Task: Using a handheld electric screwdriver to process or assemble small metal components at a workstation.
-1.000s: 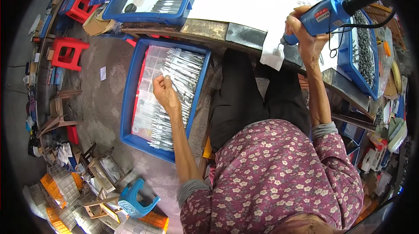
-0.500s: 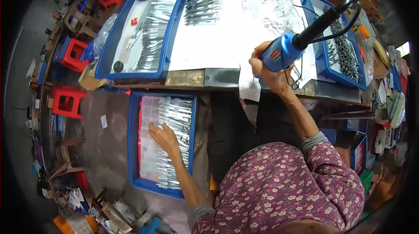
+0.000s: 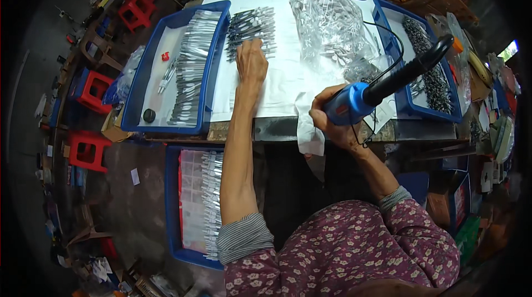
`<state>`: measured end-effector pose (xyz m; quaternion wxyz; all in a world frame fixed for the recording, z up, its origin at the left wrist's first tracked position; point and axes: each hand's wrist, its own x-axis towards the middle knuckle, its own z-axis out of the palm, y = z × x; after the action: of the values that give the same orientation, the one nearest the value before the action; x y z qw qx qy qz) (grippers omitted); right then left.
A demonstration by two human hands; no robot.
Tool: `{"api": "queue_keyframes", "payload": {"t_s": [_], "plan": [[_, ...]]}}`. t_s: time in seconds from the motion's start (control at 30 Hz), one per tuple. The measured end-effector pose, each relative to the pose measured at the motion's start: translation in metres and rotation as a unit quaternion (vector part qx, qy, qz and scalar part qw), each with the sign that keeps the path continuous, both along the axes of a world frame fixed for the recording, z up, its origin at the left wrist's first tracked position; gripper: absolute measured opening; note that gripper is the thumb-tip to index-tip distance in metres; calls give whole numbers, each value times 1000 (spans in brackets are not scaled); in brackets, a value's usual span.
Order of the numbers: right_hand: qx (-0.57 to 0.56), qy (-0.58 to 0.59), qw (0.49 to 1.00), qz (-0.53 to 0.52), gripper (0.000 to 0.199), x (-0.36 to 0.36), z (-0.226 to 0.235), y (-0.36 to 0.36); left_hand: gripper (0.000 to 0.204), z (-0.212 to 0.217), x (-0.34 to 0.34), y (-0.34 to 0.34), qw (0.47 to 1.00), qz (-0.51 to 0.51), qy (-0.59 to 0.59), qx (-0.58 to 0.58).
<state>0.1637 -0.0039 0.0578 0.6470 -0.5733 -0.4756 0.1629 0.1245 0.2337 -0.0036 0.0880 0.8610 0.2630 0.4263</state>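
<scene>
Your left hand (image 3: 252, 64) moved from near tray (image 3: 173, 208) to far metal pieces (image 3: 251, 24); its fingers' grip is unclear; right hand (image 3: 333, 129) clamps blue tool (image 3: 350, 103).

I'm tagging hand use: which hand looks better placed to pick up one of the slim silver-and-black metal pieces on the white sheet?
Probably the left hand: it is right at those metal pieces, while the right hand grips a cylindrical blue-and-black power tool.

power tool (image 3: 348, 104): smooth plastic | thin parts (image 3: 252, 22): shiny, probably metal | bag (image 3: 313, 22): glossy plastic | bench edge (image 3: 217, 131): rough wood
</scene>
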Motion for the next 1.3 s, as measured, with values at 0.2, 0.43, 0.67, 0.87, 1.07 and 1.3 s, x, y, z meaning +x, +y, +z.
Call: {"api": "queue_keyframes", "payload": {"t_s": [0.2,0.43,0.67,0.87,1.07,1.3], "plan": [[31,-20,999,9,21,9,-5,-1,16,-7,30,16,996,70,62,-12],[43,15,999,7,25,11,-8,-4,22,7,51,35,994,102,4,26],[65,-56,996,23,23,16,-19,-5,24,9,54,42,989,94,101,62],[70,-9,997,43,24,15,-15,-4,16,6,58,43,988,99,86,80],[71,-8,997,27,24,13,-14,-6,19,3,53,43,986,96,80,107],[54,-43,997,17,24,15,-16,-8,29,14,31,35,985,10,-4,173]]}}
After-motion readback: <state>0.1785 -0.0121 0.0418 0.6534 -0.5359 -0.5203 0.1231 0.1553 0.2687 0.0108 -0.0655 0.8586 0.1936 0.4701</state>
